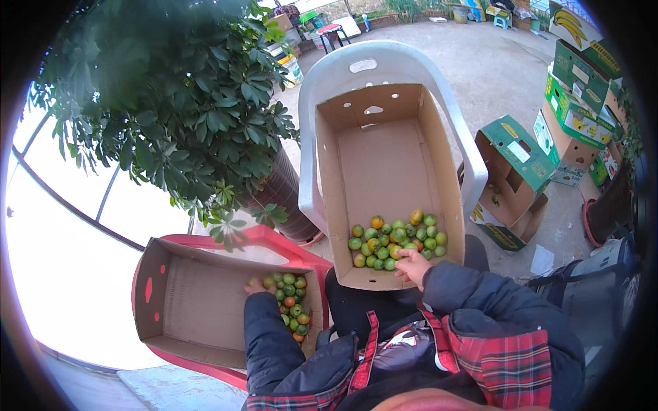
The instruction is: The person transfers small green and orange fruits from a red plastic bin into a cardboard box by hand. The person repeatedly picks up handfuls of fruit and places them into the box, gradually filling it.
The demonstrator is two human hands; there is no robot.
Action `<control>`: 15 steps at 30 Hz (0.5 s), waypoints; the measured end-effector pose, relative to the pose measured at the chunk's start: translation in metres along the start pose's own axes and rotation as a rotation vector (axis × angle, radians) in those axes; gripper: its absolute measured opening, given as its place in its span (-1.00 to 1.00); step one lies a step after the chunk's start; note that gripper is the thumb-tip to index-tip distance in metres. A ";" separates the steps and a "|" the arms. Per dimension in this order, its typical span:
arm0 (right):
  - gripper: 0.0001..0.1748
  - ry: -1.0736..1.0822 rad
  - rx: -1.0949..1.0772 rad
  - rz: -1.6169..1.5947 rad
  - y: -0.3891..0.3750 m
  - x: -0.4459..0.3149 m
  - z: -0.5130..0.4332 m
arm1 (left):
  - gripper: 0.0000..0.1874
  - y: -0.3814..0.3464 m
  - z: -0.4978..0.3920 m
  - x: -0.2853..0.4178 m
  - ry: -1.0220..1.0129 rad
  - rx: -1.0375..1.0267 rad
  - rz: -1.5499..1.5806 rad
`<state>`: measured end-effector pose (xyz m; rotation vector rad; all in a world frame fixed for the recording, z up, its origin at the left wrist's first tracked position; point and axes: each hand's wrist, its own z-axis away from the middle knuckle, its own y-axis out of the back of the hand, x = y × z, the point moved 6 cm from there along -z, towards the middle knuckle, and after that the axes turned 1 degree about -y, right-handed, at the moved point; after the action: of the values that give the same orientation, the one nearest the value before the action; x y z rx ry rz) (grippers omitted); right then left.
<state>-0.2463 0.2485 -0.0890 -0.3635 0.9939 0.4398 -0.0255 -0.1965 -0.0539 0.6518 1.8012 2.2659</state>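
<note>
In the cardboard box on the left (205, 308), my left hand (259, 287) has its fingers around a yellow-green tomato, mostly hidden by the hand. Beside it, green and orange tomatoes (295, 311) lie in rows along the near end of that box. A larger cardboard box (388, 164) rests in front of me, with a loose heap of green, yellowish and orange tomatoes (383, 241) at its near end. Over the heap's near edge, my right hand (413, 265) has its fingers apart, the fingertips close to or touching the tomatoes.
A white plastic chair (380, 56) supports the larger box, a red plastic chair (247, 236) the left one. Between them stands a leafy potted plant (205, 103). To the right are an opened banana carton (514, 169) and stacked cartons (581, 97). Behind sits a red-topped stool (330, 30).
</note>
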 end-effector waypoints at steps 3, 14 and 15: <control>-0.39 0.002 -0.033 -0.009 -0.002 0.000 0.001 | -0.31 -0.003 0.012 -0.004 0.014 0.039 -0.016; -0.40 0.032 -0.174 0.011 -0.018 -0.010 0.009 | -0.52 0.033 0.135 0.084 -0.599 0.175 0.756; -0.39 0.019 -0.261 0.006 -0.029 -0.012 0.015 | -0.53 0.029 0.154 0.103 -0.739 0.139 0.724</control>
<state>-0.2264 0.2292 -0.0680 -0.5997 0.9581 0.5745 -0.0458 -0.0271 0.0241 2.0992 1.4603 1.7850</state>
